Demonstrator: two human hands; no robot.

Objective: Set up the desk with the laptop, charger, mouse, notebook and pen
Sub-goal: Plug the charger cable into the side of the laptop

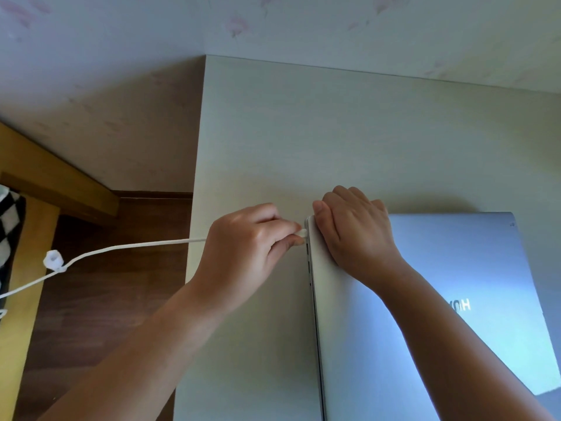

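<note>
desk point(258, 141): pale, matte top, filling the centre and right of the view, its far edge against a wall papered with faint pink flowers point(236, 25).

laptop point(455, 299): silver, lid closed, lying flat on the desk toward 4 o'clock of the frame. lettering on the lid reads upside down from the wearer's side and is partly covered by the right forearm. its left edge, with a few small ports visible, runs from about centre frame down to 6 o'clock.

left hand point(249, 241): just left of the laptop's far-left corner, fingers curled, thumb and fingertips pinching the white plug point(302, 232) of the charger cable. the plug tip touches the laptop's side edge near that corner; whether it is seated in a port cannot be told.

charger cable point(136, 246): white, thin, running from the left hand toward 9 o'clock, off the desk edge and over the wood floor point(91, 314). a small white cable tie or clip point(54, 261) sits on it near the frame's left side, where the cable bends downward and leaves the frame.

right hand point(355, 229): resting palm-down on the laptop's far-left corner, fingers bent over the far edge, thumb along the left edge. it presses on the lid rather than gripping round anything.

at 9 o'clock: light wooden furniture point(45, 183) and a black-and-white checkered cloth point(10, 226) at the frame edge.
</note>
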